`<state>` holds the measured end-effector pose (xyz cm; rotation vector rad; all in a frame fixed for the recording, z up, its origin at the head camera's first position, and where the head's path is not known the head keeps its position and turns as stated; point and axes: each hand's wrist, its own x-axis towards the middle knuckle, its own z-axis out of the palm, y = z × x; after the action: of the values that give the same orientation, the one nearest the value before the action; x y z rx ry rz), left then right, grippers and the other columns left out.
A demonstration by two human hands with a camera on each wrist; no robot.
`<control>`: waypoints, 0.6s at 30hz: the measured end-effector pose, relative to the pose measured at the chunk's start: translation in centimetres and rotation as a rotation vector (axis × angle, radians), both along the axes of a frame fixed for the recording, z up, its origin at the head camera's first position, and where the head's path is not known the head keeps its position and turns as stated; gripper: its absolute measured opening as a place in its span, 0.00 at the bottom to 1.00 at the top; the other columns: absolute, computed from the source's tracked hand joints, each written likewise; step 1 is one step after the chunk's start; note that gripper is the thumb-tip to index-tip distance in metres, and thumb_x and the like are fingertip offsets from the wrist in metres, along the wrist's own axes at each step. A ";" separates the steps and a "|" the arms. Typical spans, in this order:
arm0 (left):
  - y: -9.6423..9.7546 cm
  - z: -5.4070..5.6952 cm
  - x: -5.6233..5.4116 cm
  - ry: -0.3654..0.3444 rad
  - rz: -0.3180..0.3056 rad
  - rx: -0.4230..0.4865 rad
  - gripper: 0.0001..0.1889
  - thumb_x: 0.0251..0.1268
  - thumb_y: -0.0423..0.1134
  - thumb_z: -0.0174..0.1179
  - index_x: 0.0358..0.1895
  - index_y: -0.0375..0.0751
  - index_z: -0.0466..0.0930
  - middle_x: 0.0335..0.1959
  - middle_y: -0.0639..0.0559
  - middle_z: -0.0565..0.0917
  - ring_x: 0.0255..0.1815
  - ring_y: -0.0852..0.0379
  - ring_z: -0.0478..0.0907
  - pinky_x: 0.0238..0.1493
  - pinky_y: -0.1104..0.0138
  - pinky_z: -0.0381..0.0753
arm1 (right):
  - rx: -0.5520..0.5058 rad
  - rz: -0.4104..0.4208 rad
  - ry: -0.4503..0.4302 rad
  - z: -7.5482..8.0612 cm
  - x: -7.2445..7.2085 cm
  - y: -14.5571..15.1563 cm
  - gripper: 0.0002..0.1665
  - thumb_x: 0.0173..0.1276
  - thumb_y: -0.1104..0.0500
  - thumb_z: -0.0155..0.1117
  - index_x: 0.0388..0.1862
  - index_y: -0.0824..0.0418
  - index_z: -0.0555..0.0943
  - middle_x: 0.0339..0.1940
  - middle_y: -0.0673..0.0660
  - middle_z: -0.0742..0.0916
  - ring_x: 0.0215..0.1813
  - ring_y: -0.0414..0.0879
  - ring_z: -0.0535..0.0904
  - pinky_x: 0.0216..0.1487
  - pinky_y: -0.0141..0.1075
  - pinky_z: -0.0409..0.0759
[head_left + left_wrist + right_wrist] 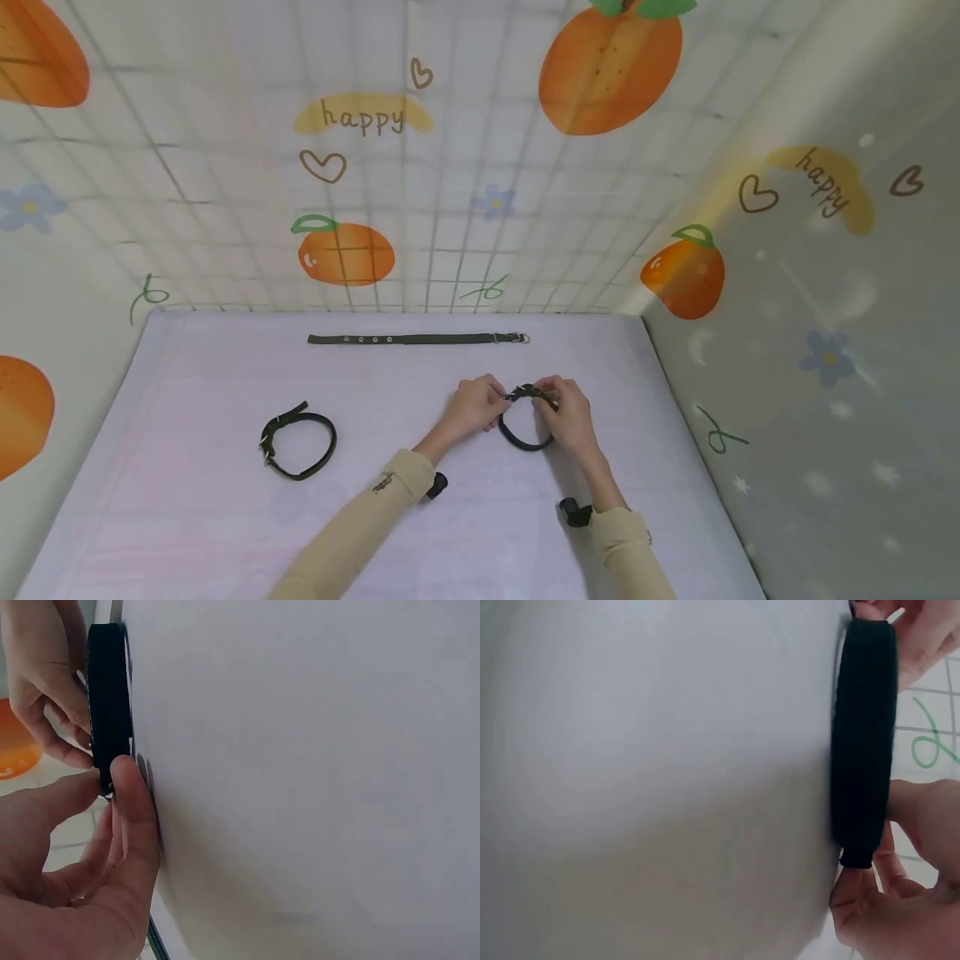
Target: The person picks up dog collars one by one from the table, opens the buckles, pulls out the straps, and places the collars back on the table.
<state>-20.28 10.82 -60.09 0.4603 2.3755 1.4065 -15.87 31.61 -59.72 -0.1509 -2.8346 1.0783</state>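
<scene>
Both hands (477, 407) (570, 417) pinch the looped strap (527, 447), partly hiding its far side.

The surface (187, 525) spans the lower half of the head view, its far edge meeting the back wall (450, 158), with a side wall (862, 417) on the right. A straight strap (450, 339) lies crosswise near that far edge, upper centre of the surface. In front of it, lower left, lies a looped strap (285, 416); right of centre, a second loop (527, 447) sits between the left hand (476, 408) and right hand (570, 412).
</scene>
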 end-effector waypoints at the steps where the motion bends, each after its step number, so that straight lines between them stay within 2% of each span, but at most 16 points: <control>1: 0.1 0.0 0.0 0.003 0.004 -0.002 0.11 0.76 0.40 0.69 0.52 0.38 0.84 0.30 0.51 0.92 0.16 0.66 0.80 0.22 0.74 0.80 | 0.001 0.000 0.001 0.0 -0.1 0.0 0.15 0.76 0.64 0.71 0.59 0.63 0.84 0.56 0.66 0.85 0.58 0.62 0.86 0.60 0.56 0.84; 7: 0.2 0.2 0.1 0.017 0.029 0.016 0.09 0.76 0.38 0.68 0.51 0.38 0.86 0.35 0.48 0.94 0.18 0.64 0.82 0.23 0.73 0.80 | 0.015 0.007 0.039 0.4 -0.3 -0.4 0.14 0.74 0.67 0.71 0.57 0.64 0.84 0.53 0.67 0.85 0.56 0.63 0.86 0.56 0.53 0.83; 12: -0.3 0.8 0.6 0.119 0.065 0.014 0.09 0.77 0.41 0.67 0.52 0.43 0.86 0.38 0.48 0.94 0.22 0.68 0.82 0.25 0.74 0.79 | 0.018 0.017 0.136 1.9 0.2 -1.2 0.14 0.74 0.69 0.71 0.56 0.63 0.84 0.54 0.67 0.85 0.56 0.64 0.87 0.53 0.53 0.86; 15: -1.2 1.9 1.4 0.148 0.106 0.106 0.08 0.76 0.41 0.67 0.51 0.42 0.85 0.39 0.45 0.92 0.22 0.67 0.83 0.25 0.73 0.82 | 0.013 0.028 0.243 3.1 0.9 -2.2 0.13 0.74 0.68 0.72 0.55 0.62 0.85 0.53 0.65 0.84 0.55 0.61 0.88 0.50 0.51 0.87; 18: -2.5 3.1 2.8 0.146 0.139 0.215 0.09 0.76 0.42 0.67 0.51 0.42 0.84 0.40 0.44 0.91 0.22 0.64 0.86 0.24 0.71 0.85 | 0.003 0.032 0.360 4.2 2.0 -3.4 0.13 0.73 0.66 0.74 0.54 0.61 0.85 0.51 0.62 0.85 0.53 0.55 0.87 0.49 0.44 0.85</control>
<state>-17.48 8.27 -56.98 0.4757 2.4210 1.7572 -13.83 28.22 -55.56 0.0822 -2.5238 0.9911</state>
